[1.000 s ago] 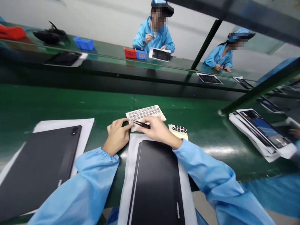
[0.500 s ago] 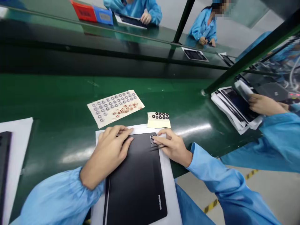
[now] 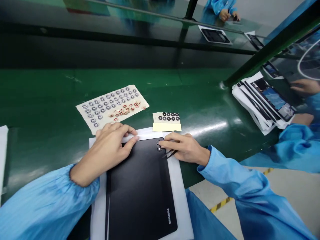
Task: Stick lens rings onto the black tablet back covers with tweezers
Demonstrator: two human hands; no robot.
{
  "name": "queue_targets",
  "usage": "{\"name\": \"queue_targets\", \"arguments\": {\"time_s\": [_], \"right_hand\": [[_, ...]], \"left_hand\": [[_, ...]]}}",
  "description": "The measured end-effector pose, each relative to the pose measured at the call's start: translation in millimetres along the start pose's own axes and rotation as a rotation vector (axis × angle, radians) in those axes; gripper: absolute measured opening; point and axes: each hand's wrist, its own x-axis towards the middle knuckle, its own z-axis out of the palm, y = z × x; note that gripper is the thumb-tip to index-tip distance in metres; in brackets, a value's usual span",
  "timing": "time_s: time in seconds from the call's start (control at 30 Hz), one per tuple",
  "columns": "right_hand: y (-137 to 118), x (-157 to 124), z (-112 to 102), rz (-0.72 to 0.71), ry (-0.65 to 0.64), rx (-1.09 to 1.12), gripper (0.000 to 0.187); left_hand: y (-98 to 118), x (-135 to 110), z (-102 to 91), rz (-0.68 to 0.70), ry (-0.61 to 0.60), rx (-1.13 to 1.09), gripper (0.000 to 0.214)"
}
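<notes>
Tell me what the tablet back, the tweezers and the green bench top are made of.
The tablet back looks like satin black plastic or coated metal; its dull sheen leaves that open. The tweezers look like dark-finished metal, going by their thin, stiff tips, though they are small here. The green bench top looks like smooth vinyl or rubber matting, with glossy streaks of reflected light.

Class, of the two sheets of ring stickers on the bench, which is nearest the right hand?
The small cream sheet of black rings, just beyond the right hand; the larger sheet holds grey rings and red scraps and lies further left.
</notes>
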Motion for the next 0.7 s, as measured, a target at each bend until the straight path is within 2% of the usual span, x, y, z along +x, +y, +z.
{"name": "queue_targets", "arguments": {"time_s": [0.13,0.27,0.33,0.4,0.47,0.53,0.63,0.7], "right_hand": [[8.1,6.6,-9.3,-0.063,-0.055,0.019,0.052],[12.9,11.5,-10.5,-0.016,-0.121,0.05,0.051],[15.0,11.9,-8.0,-0.001,-0.097,0.138,0.044],[15.1,9.8,-5.1,0.019,0.007,0.246,0.033],[11.9,5.6,-3.2,0.099,0.15,0.263,0.029],[5.8,1.4,-3.2,0.214,0.221,0.148,0.03],[-4.9,0.4,-6.6,0.334,0.142,-0.023,0.025],[-10.7,3.9,-10.5,0.366,0.099,-0.022,0.018]], "left_hand": [[0.8,3.4,-1.3,0.01,-0.02,-0.025,0.021],[6.4,2.3,-0.2,0.027,-0.016,-0.008,0.024],[10.6,1.8,0.4,0.036,-0.001,0.027,0.024],[14.3,2.2,0.8,0.04,0.015,0.051,0.024],[16.8,3.5,0.8,0.035,0.014,0.048,0.024],[18.1,5.2,0.2,0.021,-0.012,0.021,0.023],[18.8,6.0,-0.2,-0.006,-0.036,-0.016,0.021],[17.9,5.0,0.6,-0.002,-0.026,-0.024,0.023]]}}
